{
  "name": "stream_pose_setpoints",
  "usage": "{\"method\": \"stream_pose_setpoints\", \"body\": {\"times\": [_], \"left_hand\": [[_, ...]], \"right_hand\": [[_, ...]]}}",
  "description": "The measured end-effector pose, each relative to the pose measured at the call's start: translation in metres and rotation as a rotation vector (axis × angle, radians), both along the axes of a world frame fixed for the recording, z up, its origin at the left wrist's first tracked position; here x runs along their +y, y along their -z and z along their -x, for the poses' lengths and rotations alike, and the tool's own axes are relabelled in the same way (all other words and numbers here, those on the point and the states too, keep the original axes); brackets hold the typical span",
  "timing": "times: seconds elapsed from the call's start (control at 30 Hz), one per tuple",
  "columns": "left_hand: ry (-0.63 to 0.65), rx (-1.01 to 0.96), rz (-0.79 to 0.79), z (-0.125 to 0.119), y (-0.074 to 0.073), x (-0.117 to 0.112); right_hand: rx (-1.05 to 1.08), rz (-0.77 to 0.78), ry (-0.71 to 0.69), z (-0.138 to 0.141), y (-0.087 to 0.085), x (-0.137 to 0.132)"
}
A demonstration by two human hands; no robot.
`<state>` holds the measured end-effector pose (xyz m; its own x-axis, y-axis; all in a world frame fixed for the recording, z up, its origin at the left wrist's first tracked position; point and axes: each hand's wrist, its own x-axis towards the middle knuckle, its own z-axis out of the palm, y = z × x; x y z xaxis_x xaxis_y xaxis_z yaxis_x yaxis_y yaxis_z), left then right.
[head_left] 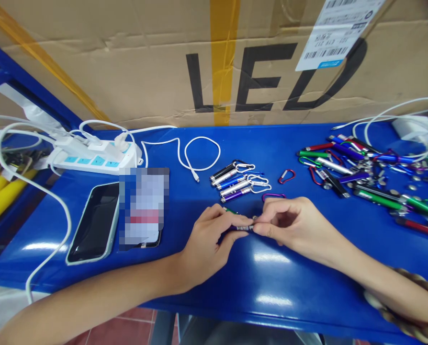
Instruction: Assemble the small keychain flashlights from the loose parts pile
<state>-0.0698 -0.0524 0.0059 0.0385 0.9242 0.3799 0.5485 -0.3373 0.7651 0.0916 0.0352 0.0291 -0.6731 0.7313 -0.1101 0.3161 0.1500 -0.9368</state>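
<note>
My left hand (214, 237) is closed around a small keychain flashlight (243, 228), a slim tube with a pale label, mostly covered by my fingers. At the tube's right end, my right hand (295, 220) pinches with thumb and forefinger; whether it grips the tip or a tiny separate part I cannot tell. A bit of green (231, 211) shows behind my left knuckles. Just beyond my hands lies a row of several finished-looking flashlights (237, 182) with carabiners. Near them are a red carabiner (287, 176) and a purple-pink carabiner (273, 195).
A loose pile of coloured flashlight tubes (346, 165) with small metal parts covers the right side. To the left are a phone (94, 223), a blurred-out device (145, 206), a power strip (92, 160) and white cables (69, 220). A large cardboard box (145, 67) stands behind the blue table (207, 292).
</note>
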Motion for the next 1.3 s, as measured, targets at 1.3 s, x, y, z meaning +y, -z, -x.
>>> {"method": "stream_pose_setpoints", "body": {"times": [1.3], "left_hand": [[0.123, -0.005, 0.366, 0.0, -0.004, -0.001]], "right_hand": [[0.125, -0.561, -0.131, -0.009, 0.003, 0.007]]}}
